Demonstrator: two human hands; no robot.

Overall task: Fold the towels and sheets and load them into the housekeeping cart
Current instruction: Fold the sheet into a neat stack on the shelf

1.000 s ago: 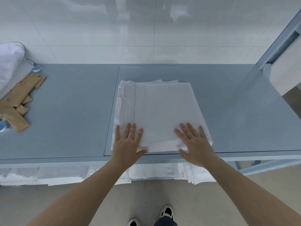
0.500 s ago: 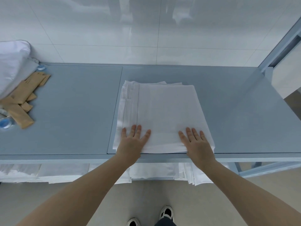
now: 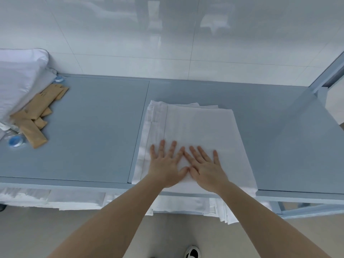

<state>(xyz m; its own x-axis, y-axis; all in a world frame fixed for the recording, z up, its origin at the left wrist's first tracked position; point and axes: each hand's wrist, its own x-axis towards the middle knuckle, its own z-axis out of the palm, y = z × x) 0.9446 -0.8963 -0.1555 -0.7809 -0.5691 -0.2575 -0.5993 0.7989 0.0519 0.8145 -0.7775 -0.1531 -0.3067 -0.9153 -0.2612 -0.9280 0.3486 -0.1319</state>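
Observation:
A folded white sheet [image 3: 199, 127] lies flat on the blue-grey cart top [image 3: 93, 131], its near edge reaching the cart's front edge. My left hand [image 3: 166, 164] and my right hand [image 3: 205, 166] press flat on the sheet's near middle, fingers spread and straight, thumbs and forefingers almost touching. More folded white linen [image 3: 78, 199] is stacked on the shelf below the cart top, partly hidden by it.
A white pillow [image 3: 16, 82] sits at the far left. Several tan paper packets [image 3: 37, 116] and a blue-capped bottle [image 3: 14, 141] lie beside it. A white tiled wall stands behind the cart. A blue frame post [image 3: 327, 71] rises at the right.
Both hands slid inward along the sheet from its near corners and now meet at the middle. The view has shifted, so the sheet sits further right.

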